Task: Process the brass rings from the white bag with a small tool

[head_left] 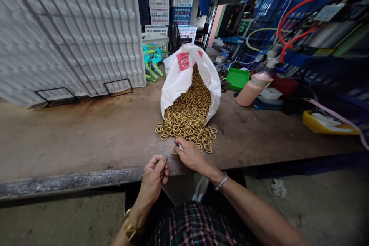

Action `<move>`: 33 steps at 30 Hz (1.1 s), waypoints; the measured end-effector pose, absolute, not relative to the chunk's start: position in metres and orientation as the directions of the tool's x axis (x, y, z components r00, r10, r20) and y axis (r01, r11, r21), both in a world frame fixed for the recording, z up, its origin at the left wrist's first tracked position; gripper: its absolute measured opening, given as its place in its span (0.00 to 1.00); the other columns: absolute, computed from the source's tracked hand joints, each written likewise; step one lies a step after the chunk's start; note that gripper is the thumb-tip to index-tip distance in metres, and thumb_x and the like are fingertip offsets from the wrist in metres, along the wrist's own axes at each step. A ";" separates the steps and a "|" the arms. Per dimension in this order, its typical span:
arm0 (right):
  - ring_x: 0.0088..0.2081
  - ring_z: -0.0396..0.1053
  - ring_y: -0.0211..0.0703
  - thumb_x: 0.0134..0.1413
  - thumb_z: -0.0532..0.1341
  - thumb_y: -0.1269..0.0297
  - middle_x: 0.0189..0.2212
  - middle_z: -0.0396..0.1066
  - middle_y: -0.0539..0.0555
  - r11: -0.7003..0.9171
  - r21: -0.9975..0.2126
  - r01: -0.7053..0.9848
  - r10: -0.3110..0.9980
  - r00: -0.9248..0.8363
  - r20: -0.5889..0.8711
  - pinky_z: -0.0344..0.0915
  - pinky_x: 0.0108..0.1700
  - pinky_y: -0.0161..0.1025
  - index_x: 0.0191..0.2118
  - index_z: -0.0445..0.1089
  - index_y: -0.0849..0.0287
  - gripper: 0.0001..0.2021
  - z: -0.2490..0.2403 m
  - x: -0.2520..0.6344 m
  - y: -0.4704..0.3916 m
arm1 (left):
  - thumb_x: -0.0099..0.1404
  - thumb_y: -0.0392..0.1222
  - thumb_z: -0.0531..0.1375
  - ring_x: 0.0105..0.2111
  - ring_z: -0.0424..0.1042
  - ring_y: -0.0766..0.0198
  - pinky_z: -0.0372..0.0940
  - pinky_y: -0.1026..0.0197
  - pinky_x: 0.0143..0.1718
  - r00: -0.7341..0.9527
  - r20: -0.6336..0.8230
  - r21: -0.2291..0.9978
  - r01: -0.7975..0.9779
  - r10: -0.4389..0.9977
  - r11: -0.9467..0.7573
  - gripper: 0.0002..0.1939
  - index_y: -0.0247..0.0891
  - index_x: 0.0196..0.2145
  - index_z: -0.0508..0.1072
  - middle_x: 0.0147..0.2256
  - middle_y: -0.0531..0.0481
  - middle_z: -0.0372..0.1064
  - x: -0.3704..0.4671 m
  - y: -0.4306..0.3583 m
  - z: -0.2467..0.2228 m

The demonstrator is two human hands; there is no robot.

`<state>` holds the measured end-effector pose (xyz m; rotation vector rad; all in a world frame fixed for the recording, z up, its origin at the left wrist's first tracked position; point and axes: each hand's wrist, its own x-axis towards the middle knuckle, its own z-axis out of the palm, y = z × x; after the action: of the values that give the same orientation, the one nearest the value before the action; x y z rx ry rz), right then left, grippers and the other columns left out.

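Observation:
A white plastic bag (175, 80) with red print lies on its side, its mouth facing me. Brass-coloured rings (187, 111) fill it and spill onto the wooden tabletop (86, 138). My right hand (191, 155) is closed at the near edge of the spilled rings, around a small slim tool (178, 145) with a dark tip and a pale part; its exact kind is unclear. Just left of its fingers lies a single ring (173, 150). My left hand (155, 173) is closed over the table's front edge, fingertips pinched together. Whatever they hold is too small to make out.
White ribbed plastic trays (95, 27) stand upright on the left, by black wire stands (118, 86). To the right are a pink bottle (250, 90), a green tray (238, 79) and a yellow tray (328, 123). Stacked crates (158, 0) rise behind.

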<state>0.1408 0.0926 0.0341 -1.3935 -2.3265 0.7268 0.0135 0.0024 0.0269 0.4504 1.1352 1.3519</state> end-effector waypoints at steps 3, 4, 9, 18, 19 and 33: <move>0.22 0.57 0.33 0.47 0.52 0.69 0.19 0.60 0.45 0.166 -0.850 0.500 0.872 -0.476 -0.110 0.50 0.25 0.30 0.26 0.62 0.59 0.04 0.030 0.141 0.091 | 0.55 0.45 0.59 0.17 0.56 0.72 0.51 0.70 0.17 -0.303 -0.214 0.966 -0.209 0.929 0.155 0.13 0.37 0.37 0.68 0.18 0.59 0.59 0.016 0.002 0.025; 0.20 0.55 0.32 0.46 0.51 0.70 0.17 0.59 0.44 0.068 -0.896 0.439 0.854 -0.490 -0.176 0.50 0.23 0.29 0.25 0.61 0.59 0.03 0.029 0.141 0.090 | 0.56 0.44 0.59 0.18 0.56 0.72 0.53 0.69 0.19 -0.311 -0.147 0.987 -0.106 0.939 0.119 0.13 0.37 0.39 0.68 0.19 0.59 0.58 0.016 0.002 0.025; 0.13 0.46 0.28 0.43 0.51 0.68 0.15 0.56 0.41 -0.328 -0.897 0.295 0.723 -0.533 -0.440 0.41 0.15 0.29 0.26 0.58 0.57 0.02 0.032 0.141 0.080 | 0.58 0.41 0.56 0.23 0.64 0.68 0.59 0.66 0.27 -0.234 0.040 0.987 0.163 0.971 -0.002 0.10 0.36 0.37 0.71 0.23 0.54 0.66 0.016 0.001 0.025; 0.11 0.43 0.27 0.41 0.51 0.67 0.14 0.56 0.40 -0.474 -0.861 0.182 0.624 -0.620 -0.475 0.41 0.13 0.28 0.26 0.56 0.57 0.02 0.035 0.135 0.068 | 0.60 0.44 0.55 0.27 0.68 0.66 0.62 0.64 0.31 -0.166 0.003 0.999 0.048 0.986 0.006 0.10 0.36 0.35 0.71 0.26 0.51 0.71 0.017 -0.002 0.021; 0.11 0.43 0.27 0.43 0.51 0.65 0.14 0.57 0.40 -0.463 -0.869 0.175 0.643 -0.607 -0.466 0.41 0.13 0.28 0.27 0.57 0.57 0.03 0.033 0.135 0.068 | 0.60 0.44 0.55 0.26 0.67 0.66 0.61 0.64 0.30 -0.175 -0.016 0.999 0.026 0.984 0.021 0.09 0.35 0.33 0.70 0.25 0.51 0.70 0.017 -0.002 0.022; 0.23 0.56 0.32 0.51 0.51 0.64 0.19 0.60 0.45 0.019 -0.940 0.340 0.856 -0.492 -0.161 0.52 0.25 0.30 0.23 0.61 0.60 0.10 0.027 0.136 0.068 | 0.58 0.48 0.58 0.16 0.52 0.74 0.47 0.70 0.17 -0.150 -0.301 0.939 -0.218 0.942 0.266 0.12 0.35 0.29 0.68 0.20 0.57 0.60 0.021 -0.003 0.030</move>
<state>0.1357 0.0679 0.0274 -1.2167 -1.8435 1.4837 0.0207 -0.0026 0.0300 0.7605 1.3143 1.2047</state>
